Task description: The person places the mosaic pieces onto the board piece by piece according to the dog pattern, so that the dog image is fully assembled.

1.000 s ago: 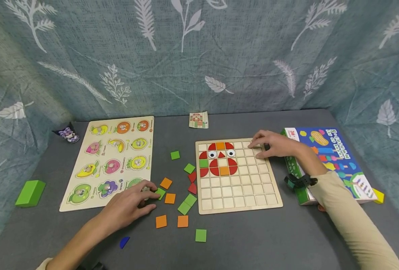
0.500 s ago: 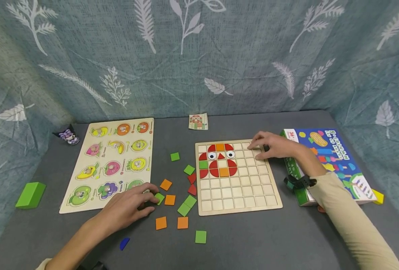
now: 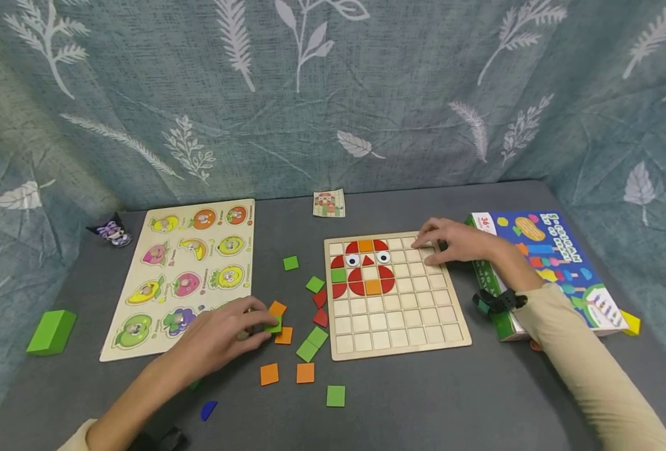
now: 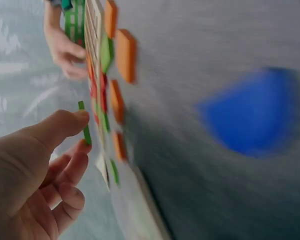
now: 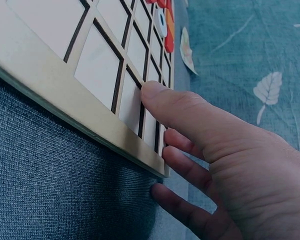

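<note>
Between thumb and fingertips, my left hand (image 3: 228, 332) pinches a green square tile (image 4: 85, 125), held off the table in the left wrist view. Orange square tiles (image 3: 284, 336) lie just beyond it on the table. My right hand (image 3: 453, 241) rests on the far right corner of the wooden grid board (image 3: 400, 347), thumb and fingers relaxed and loosely bent, with its thumb touching the grid in the right wrist view. Red, orange and green pieces (image 3: 373, 287) and two round eye pieces (image 3: 383, 257) fill cells toward the board's far left.
Left of the loose tiles lies a fruit puzzle board (image 3: 186, 263). A small pattern card (image 3: 329, 203) sits behind the grid board. At right is a blue box (image 3: 558, 269); a green block (image 3: 52, 332), a figurine (image 3: 114, 232) and a blue piece (image 3: 208, 410) lie at left.
My left hand has taken hold of the green tile from the table, lifted it and shifted slightly right. The right hand stays on the board.
</note>
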Demonstrator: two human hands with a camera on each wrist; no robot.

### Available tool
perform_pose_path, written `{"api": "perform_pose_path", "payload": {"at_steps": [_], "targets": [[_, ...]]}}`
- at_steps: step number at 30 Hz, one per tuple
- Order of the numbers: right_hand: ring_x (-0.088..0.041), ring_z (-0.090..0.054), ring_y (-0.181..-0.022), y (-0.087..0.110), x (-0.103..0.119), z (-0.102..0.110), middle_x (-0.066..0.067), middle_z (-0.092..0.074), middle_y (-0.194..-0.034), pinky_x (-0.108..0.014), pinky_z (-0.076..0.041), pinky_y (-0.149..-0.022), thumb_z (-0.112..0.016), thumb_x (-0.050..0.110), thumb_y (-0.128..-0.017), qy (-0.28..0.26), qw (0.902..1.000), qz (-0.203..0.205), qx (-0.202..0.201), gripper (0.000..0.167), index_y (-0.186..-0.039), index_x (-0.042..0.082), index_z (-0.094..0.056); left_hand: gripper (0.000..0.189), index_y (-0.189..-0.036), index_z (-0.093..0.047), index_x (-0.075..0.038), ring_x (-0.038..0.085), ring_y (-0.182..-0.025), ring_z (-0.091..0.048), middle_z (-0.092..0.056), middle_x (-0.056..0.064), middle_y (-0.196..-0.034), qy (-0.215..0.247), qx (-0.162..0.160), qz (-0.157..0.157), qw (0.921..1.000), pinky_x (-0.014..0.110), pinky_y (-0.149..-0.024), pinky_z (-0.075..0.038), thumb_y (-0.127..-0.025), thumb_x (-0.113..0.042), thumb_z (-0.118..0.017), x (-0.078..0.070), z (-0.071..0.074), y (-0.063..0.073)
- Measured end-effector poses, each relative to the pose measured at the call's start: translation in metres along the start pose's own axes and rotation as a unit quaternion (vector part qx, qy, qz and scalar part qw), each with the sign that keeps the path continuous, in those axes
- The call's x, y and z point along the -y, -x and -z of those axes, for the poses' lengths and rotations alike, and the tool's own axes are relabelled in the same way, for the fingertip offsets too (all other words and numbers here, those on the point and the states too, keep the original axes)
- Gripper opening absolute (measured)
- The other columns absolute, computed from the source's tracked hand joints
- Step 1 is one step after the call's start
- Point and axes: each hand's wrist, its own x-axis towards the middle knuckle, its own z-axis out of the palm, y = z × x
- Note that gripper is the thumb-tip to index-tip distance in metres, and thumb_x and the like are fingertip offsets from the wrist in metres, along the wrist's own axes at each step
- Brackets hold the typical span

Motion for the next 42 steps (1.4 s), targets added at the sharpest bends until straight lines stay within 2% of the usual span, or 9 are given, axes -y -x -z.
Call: {"api": "perform_pose_path", "payload": {"at_steps": [4, 7, 10, 13, 15, 19, 24, 35, 42], "targets": [[-0.014, -0.050, -0.084, 0.001, -0.001, -0.001, -0.015, -0.051, -0.126, -0.032, -0.044, -0.075, -0.070, 0.020, -0.089, 0.002, 1.0000, 0.000, 0.001, 0.039, -0.126, 0.008, -0.065, 0.021, -0.106, -0.073, -0.026, 0.004, -0.077, -0.053, -0.062, -0.006, -0.100, 0.015, 0.008, -0.036, 0.9992, 0.015, -0.055, -0.036, -0.086, -0.025, -0.074, -0.019, -0.005, -0.034], [-0.015, -0.050, -0.085, 0.001, -0.001, -0.001, -0.015, -0.051, -0.126, -0.032, -0.044, -0.075, -0.071, 0.020, -0.089, 0.002, 1.0000, -0.003, 0.002, 0.039, -0.126, 0.009, -0.065, 0.020, -0.107, -0.073, -0.024, 0.005, -0.074, -0.051, -0.062, -0.005, -0.100, 0.028, 0.012, -0.063, 0.9976, 0.014, -0.051, -0.033, -0.087, -0.026, -0.073, -0.037, -0.015, -0.064], [-0.016, -0.049, -0.086, 0.000, -0.001, -0.001, -0.015, -0.051, -0.126, -0.033, -0.044, -0.076, -0.071, 0.020, -0.088, 0.002, 1.0000, -0.005, -0.001, 0.039, -0.126, 0.009, -0.065, 0.019, -0.107, -0.074, -0.023, 0.006, -0.072, -0.051, -0.063, -0.003, -0.099, 0.041, 0.020, -0.073, 0.9963, 0.015, -0.047, -0.031, -0.088, -0.026, -0.071, -0.053, -0.029, -0.092], [-0.015, -0.050, -0.085, -0.001, 0.000, -0.001, -0.015, -0.051, -0.126, -0.034, -0.044, -0.076, -0.071, 0.020, -0.089, 0.002, 1.0000, -0.001, -0.001, 0.039, -0.126, 0.008, -0.065, 0.018, -0.106, -0.074, -0.023, 0.006, -0.072, -0.052, -0.063, -0.003, -0.097, 0.044, 0.028, -0.079, 0.9955, 0.015, -0.046, -0.032, -0.089, -0.026, -0.070, -0.063, -0.040, -0.111], [-0.015, -0.050, -0.085, -0.001, 0.001, -0.001, -0.015, -0.051, -0.126, -0.034, -0.044, -0.076, -0.071, 0.020, -0.089, 0.003, 1.0000, 0.000, -0.001, 0.039, -0.126, 0.009, -0.065, 0.017, -0.105, -0.075, -0.022, 0.007, -0.071, -0.053, -0.063, -0.002, -0.096, 0.038, 0.031, -0.086, 0.9951, 0.016, -0.047, -0.032, -0.089, -0.025, -0.071, -0.067, -0.045, -0.119], [-0.016, -0.050, -0.088, -0.002, 0.001, -0.001, -0.014, -0.052, -0.125, -0.034, -0.044, -0.077, -0.071, 0.020, -0.089, 0.005, 1.0000, -0.001, -0.003, 0.039, -0.126, 0.009, -0.065, 0.017, -0.104, -0.076, -0.022, 0.009, -0.077, -0.055, -0.063, -0.002, -0.095, 0.018, 0.042, -0.093, 0.9947, 0.017, -0.050, -0.035, -0.087, -0.025, -0.073, -0.072, -0.049, -0.127], [-0.016, -0.050, -0.088, -0.002, 0.000, -0.001, -0.015, -0.052, -0.124, -0.034, -0.044, -0.077, -0.071, 0.019, -0.088, 0.011, 0.9999, 0.000, -0.005, 0.039, -0.125, 0.008, -0.065, 0.017, -0.103, -0.076, -0.022, 0.010, -0.080, -0.056, -0.064, -0.002, -0.096, 0.008, 0.060, -0.085, 0.9945, 0.017, -0.051, -0.035, -0.087, -0.026, -0.073, -0.074, -0.049, -0.129], [-0.016, -0.052, -0.087, -0.001, 0.000, -0.001, -0.015, -0.052, -0.125, -0.037, -0.044, -0.078, -0.071, 0.020, -0.088, 0.007, 1.0000, 0.000, -0.003, 0.039, -0.125, 0.008, -0.066, 0.016, -0.102, -0.077, -0.022, 0.010, -0.079, -0.056, -0.064, -0.002, -0.095, 0.013, 0.060, -0.085, 0.9945, 0.017, -0.050, -0.035, -0.087, -0.025, -0.074, -0.072, -0.054, -0.130], [-0.016, -0.050, -0.087, -0.001, -0.001, -0.002, -0.015, -0.052, -0.124, -0.035, -0.044, -0.076, -0.071, 0.019, -0.089, 0.008, 0.9999, -0.002, -0.008, 0.038, -0.124, 0.008, -0.066, 0.014, -0.101, -0.077, -0.023, 0.010, -0.080, -0.054, -0.064, -0.002, -0.096, 0.000, 0.054, -0.097, 0.9938, 0.016, -0.049, -0.032, -0.087, -0.026, -0.073, -0.071, -0.056, -0.132]]}}
